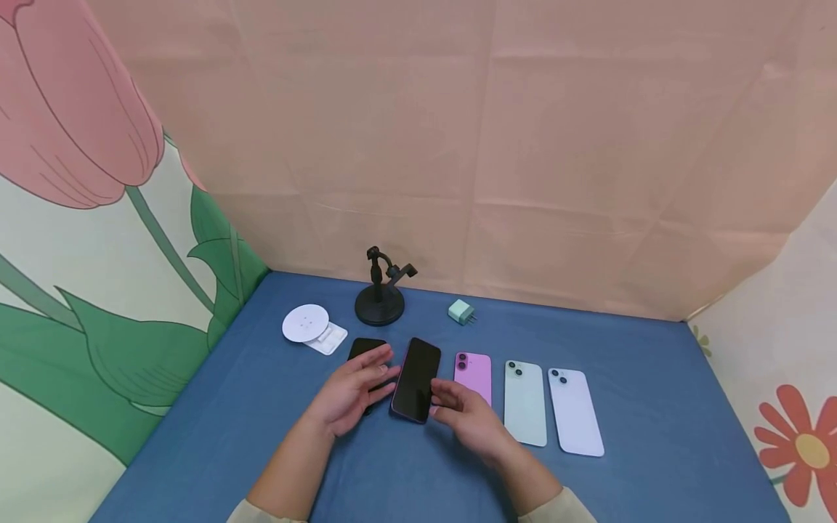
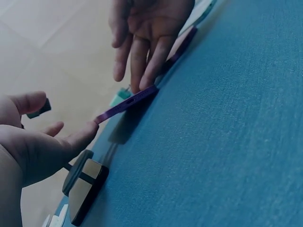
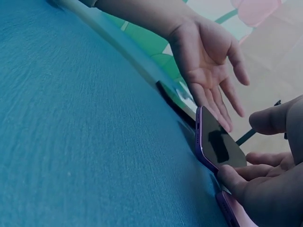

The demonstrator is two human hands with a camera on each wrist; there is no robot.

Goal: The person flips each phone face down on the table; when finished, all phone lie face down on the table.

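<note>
From the head view, the purple-edged phone [image 1: 416, 379] is lying screen-up, dark, mid-surface; the right hand [image 1: 472, 420] is pinching its near end, while the left hand [image 1: 353, 392], fingers straight, is hiding part of a black phone [image 1: 365, 349].

Left wrist view: right fingertips [image 2: 142, 78] are touching the raised phone [image 2: 128, 105]; no writing is legible.

Right wrist view: a thumb is partly cut off.
</note>
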